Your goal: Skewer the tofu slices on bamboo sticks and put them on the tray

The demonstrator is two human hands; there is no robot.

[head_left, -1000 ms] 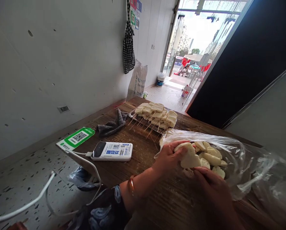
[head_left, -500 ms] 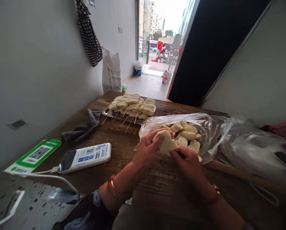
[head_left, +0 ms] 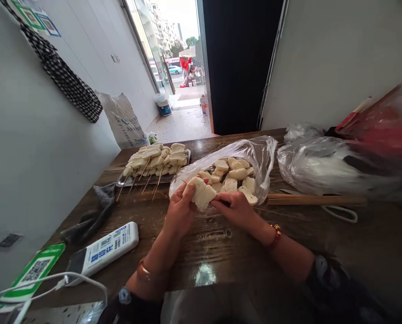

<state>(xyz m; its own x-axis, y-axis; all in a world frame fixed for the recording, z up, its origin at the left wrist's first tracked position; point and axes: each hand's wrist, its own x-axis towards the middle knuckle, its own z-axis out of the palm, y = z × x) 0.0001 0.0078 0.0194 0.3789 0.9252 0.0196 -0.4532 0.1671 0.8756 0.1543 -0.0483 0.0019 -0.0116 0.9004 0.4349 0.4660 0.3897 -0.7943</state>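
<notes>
Nearest, the table (head_left: 221, 256) lay bare in front of the body, with the charger (head_left: 111, 248) off to the left, well apart from the hands, so the elbows had room.

The left hand (head_left: 180, 209) gripped two pale slices (head_left: 205, 198), one overlapping the other, its thumb across their front and its fingers behind. The right hand (head_left: 236, 207) had thumb and forefinger pinched together at their lower right edge; whether a stick ran between those fingertips could not be told. A thin brown tip (head_left: 185, 181) showed at the upper left of the slices, which suggested a stick passing through them.

For such work, a broad, light left grip seemed best, since a hard squeeze might have cracked soft slices. The right hand probably did well to push slowly along the slices' plane, keeping the point midway through their thickness and clear of the left fingers.

Just beyond the hands, more slices (head_left: 238, 174) lay in the clear bag (head_left: 267, 157), within easy reach. To the right was a bundle of sticks (head_left: 309, 199). Farther off to the left, the tray (head_left: 120, 183) bore stacked skewers (head_left: 150, 155), their sticks pointing nearward, handy for lifting.
</notes>
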